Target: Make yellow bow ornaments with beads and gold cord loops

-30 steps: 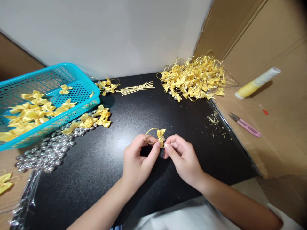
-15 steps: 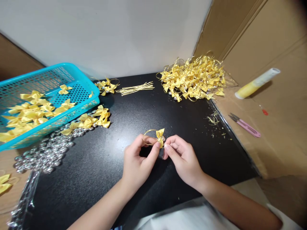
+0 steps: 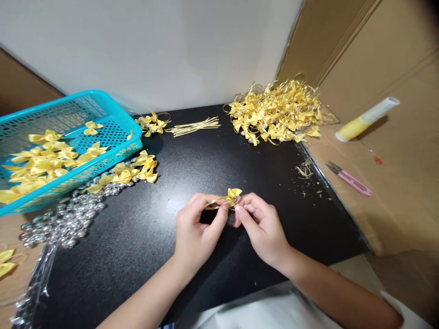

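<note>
A small yellow ribbon bow (image 3: 233, 193) with a gold cord loop and a silvery bell or bead is held between my two hands, above the black tabletop. My left hand (image 3: 199, 226) pinches it with thumb and forefinger, and the gold cord loop (image 3: 211, 203) lies over those fingers. From the other side, my right hand (image 3: 260, 224) is closed, thumb against forefinger, at the bow's lower right. Its fingertips seem to grip the cord end; the exact contact is too small to make out.
A blue basket (image 3: 120, 116) of yellow bows stands at left, beside silver beads (image 3: 65, 224). Gold cords (image 3: 195, 127) lie at the back, near a heap of finished-looking bows (image 3: 274, 112). Pink thread snips (image 3: 355, 182) and a yellow-white tube (image 3: 368, 119) are on cardboard at right.
The bow has turned between my fingers: it now tips to the right, and its cord loop lies flatter over my left fingers. Both hands stay nearly in place.
</note>
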`<state>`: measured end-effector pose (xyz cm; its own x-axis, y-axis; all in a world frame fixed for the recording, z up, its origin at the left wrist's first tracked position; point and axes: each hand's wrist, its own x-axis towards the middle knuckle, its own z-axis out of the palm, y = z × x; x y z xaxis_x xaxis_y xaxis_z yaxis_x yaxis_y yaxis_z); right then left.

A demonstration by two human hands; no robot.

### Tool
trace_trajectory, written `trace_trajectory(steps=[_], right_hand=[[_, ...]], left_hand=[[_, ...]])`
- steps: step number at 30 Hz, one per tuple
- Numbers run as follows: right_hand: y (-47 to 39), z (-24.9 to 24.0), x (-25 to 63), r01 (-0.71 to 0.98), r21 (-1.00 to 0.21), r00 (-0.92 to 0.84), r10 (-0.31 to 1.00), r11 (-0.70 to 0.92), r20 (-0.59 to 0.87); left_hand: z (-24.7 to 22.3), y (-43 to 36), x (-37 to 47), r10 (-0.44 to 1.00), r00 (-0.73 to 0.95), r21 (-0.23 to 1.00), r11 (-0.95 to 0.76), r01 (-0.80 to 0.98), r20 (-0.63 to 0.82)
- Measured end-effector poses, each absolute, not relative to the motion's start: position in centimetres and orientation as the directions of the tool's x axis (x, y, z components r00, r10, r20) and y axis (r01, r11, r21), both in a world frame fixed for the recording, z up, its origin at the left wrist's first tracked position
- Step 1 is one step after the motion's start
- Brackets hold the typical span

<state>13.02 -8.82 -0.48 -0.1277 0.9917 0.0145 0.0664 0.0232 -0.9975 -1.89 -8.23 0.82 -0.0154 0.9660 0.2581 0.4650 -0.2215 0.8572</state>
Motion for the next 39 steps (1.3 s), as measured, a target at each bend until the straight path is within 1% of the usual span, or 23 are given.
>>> trace_trajectory(steps=[6, 20, 30, 35, 39], right_hand=[[-8.83, -0.59, 12.99, 0.050, -0.999, -0.121, 0.993, 0.019, 0.013], [-8.81, -0.34, 12.94, 0.071, -0.997, -0.119, 0.993, 0.022, 0.013], [-8.78, -0.65, 13.03, 0.052, -0.999, -0.136, 0.991, 0.004, -0.003], [-8.69, -0.62, 13.07, 0.021, -0.999, -0.157, 0.987, -0.030, -0.033], [-8.69, -0.60, 13.09, 0.006, -0.999, -0.162, 0.986, -0.045, -0.045]], left_hand=[[0.81, -8.28, -1.82, 0.973, -0.029, 0.871, -0.191, 0.452, 0.228], [0.88, -8.32, -1.86, 0.967, -0.031, 0.860, -0.210, 0.466, 0.253], [0.86, -8.40, -1.91, 0.990, -0.078, 0.918, -0.078, 0.390, 0.117], [1.13, -8.02, -1.72, 0.997, -0.077, 0.975, 0.024, 0.219, -0.008], [1.31, -7.80, -1.56, 0.996, -0.068, 0.989, 0.066, 0.132, -0.057]])
